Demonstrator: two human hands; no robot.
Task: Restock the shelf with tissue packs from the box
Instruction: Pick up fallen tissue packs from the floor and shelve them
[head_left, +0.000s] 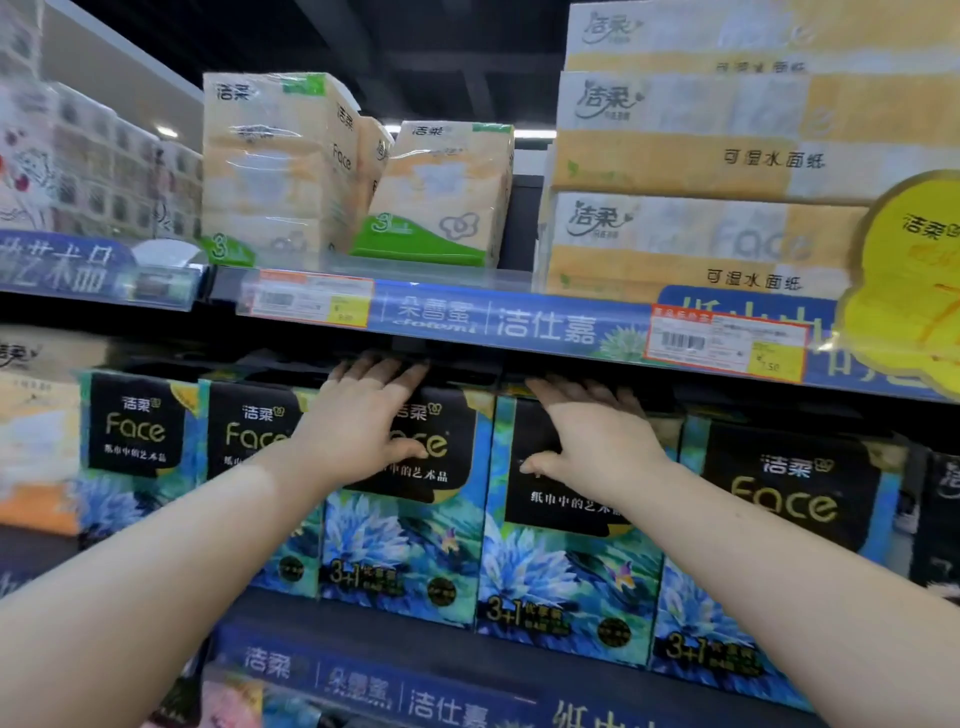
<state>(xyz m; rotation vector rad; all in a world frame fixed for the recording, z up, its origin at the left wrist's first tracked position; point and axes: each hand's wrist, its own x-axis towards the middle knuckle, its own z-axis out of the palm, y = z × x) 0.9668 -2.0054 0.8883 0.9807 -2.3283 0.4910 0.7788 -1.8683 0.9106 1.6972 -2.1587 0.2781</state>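
A row of blue floral tissue packs with black "Face" labels stands on the middle shelf (395, 631). My left hand (358, 421) lies over the top front of one blue pack (400, 540), fingers reaching over its upper edge under the shelf above. My right hand (587, 431) rests the same way on the neighbouring blue pack (566, 566), thumb on its black label. Both packs stand upright, side by side. The box is out of view.
Further blue packs stand left (140, 441) and right (784, 519) of the two. The upper shelf rail (519, 325) carries price tags; above it sit orange-and-white tissue packs (441, 192) and stacked long packs (701, 234). A yellow promo sign (914, 275) hangs at right.
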